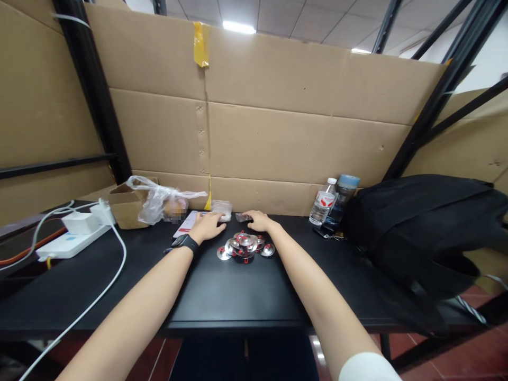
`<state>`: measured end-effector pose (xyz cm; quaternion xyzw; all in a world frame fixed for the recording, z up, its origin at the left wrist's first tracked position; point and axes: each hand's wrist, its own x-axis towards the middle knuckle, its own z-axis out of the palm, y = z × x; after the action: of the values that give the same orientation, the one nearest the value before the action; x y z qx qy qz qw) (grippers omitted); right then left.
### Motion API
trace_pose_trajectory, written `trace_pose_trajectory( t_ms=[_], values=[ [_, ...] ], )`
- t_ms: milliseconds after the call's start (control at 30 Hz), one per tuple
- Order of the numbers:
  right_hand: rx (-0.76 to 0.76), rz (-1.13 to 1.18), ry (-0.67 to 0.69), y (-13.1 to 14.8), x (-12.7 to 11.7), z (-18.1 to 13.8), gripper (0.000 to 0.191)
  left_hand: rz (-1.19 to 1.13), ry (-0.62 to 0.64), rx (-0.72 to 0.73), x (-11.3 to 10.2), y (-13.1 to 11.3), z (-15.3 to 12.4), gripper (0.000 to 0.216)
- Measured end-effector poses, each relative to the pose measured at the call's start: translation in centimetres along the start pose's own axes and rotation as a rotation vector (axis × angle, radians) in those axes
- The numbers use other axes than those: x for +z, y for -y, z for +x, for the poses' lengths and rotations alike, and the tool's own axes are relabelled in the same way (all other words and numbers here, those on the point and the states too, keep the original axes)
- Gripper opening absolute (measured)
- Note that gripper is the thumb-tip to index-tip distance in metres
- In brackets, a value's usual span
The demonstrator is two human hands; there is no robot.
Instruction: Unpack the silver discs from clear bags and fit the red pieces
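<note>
On the black table (222,296), the left hand (209,226) lies flat with fingers spread, touching a small clear bag (221,208). Between both wrists is a pile of shiny round metal pieces with red parts (245,246). The right hand (259,220) seems loosely curled on another small packet (243,217); its grip is unclear.

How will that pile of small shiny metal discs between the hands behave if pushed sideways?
The metal discs look thin, smooth and loosely stacked, so the pile would probably spread and slide on the glossy black table rather than move together. Being small, they are likely light. Neither the left hand nor the right hand steadies them.
</note>
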<state>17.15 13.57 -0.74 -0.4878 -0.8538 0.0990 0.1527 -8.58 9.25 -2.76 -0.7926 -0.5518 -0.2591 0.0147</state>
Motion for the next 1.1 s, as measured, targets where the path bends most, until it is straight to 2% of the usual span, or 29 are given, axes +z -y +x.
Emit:
trace_pose_trajectory(
  t_ms=[167,333,467,600,700,800,867,933,1100],
  values=[
    [0.033,0.075,-0.059,-0.5,-0.3,0.1,0.029,-0.015,-0.085,0.056,-0.9,-0.5,-0.4,0.036],
    [0.054,0.162,-0.169,-1.2,-1.9,-1.8,0.015,-0.044,-0.125,0.117,-2.2,-2.9,-0.6,0.025],
    [0.024,0.317,-0.256,-0.3,-4.0,-4.2,0.021,-0.346,-0.163,0.113,-2.9,-5.9,-0.6,0.031],
    [-0.090,0.597,-0.221,2.0,-5.6,-7.2,0.030,-0.654,-0.095,0.114,-3.0,-8.2,-0.9,0.039],
    [-0.072,0.699,-0.240,3.4,-5.7,-9.0,0.032,-0.704,0.016,0.174,-2.7,-8.7,-1.3,0.046],
    [0.020,0.759,-0.277,3.8,-5.2,-9.7,0.034,-0.696,0.075,0.218,-2.3,-8.7,-1.7,0.051],
    [0.081,0.803,-0.290,3.6,-4.6,-9.7,0.036,-0.695,0.080,0.215,-2.2,-8.7,-1.7,0.049],
    [0.115,0.859,-0.301,3.3,-4.2,-9.5,0.037,-0.728,0.063,0.183,-2.1,-8.8,-1.6,0.039],
    [0.121,0.965,-0.304,2.8,-3.5,-9.3,0.040,-0.780,0.067,0.159,-2.0,-8.6,-1.1,0.030]
  ],
)
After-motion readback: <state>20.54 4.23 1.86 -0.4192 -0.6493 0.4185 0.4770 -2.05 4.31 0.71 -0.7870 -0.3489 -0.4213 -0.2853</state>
